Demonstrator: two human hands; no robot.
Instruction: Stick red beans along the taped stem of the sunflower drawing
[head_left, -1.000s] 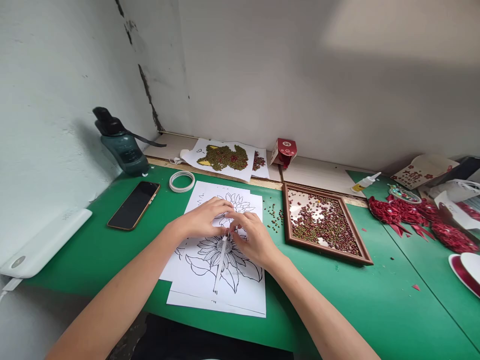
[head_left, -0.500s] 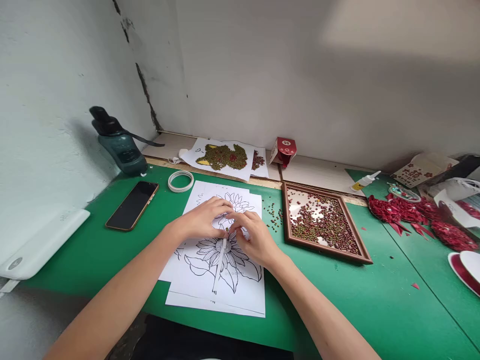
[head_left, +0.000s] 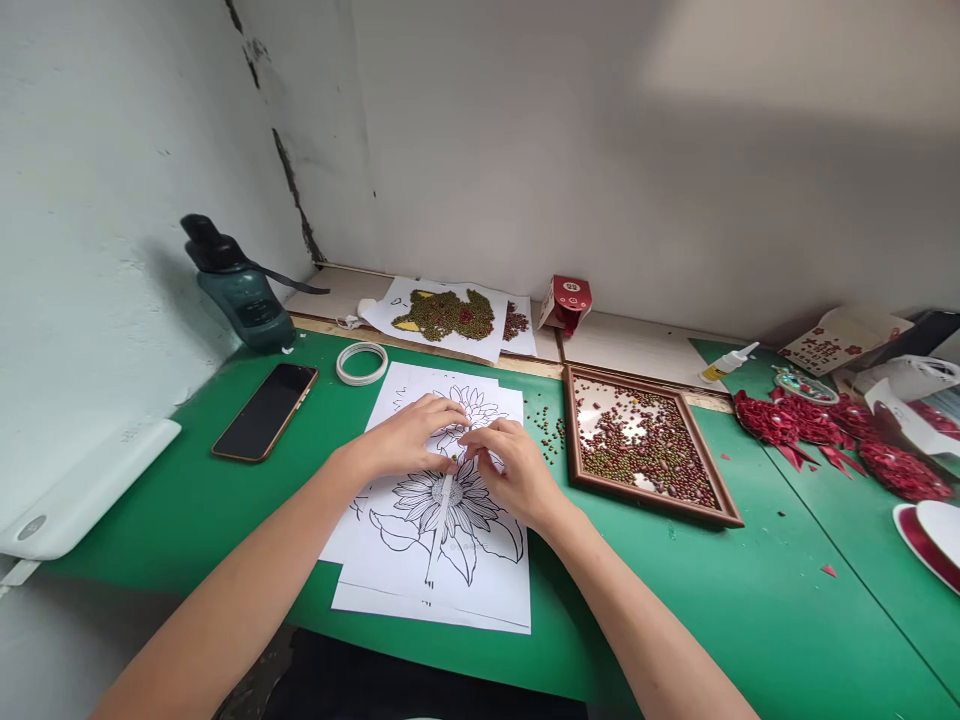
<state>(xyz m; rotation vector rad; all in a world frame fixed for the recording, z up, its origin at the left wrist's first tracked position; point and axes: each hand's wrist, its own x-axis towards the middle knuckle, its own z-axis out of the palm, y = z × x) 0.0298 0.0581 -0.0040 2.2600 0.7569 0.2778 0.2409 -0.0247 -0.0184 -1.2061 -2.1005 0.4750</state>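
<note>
A stack of white sheets (head_left: 442,570) with a black line drawing of a sunflower lies on the green mat in front of me. My left hand (head_left: 409,437) and my right hand (head_left: 514,472) meet fingertip to fingertip over the flower's upper part. Both pinch at the top end of a narrow white strip (head_left: 444,505), which runs down across the flower's centre. The fingers of both hands are closed together, and they hide the exact grip point.
A wooden frame (head_left: 731,512) filled with red and green beans lies to the right, with loose beans (head_left: 550,428) beside it. A tape roll (head_left: 361,362), phone (head_left: 265,410), dark bottle (head_left: 240,288) and white device (head_left: 82,490) are on the left. Bean picture (head_left: 450,315), red box (head_left: 568,300), glue bottle (head_left: 729,363) and red ribbons (head_left: 825,425) lie farther off.
My right hand's fingertips have shifted slightly at the top of the strip. The left hand and the sheets stay in place.
</note>
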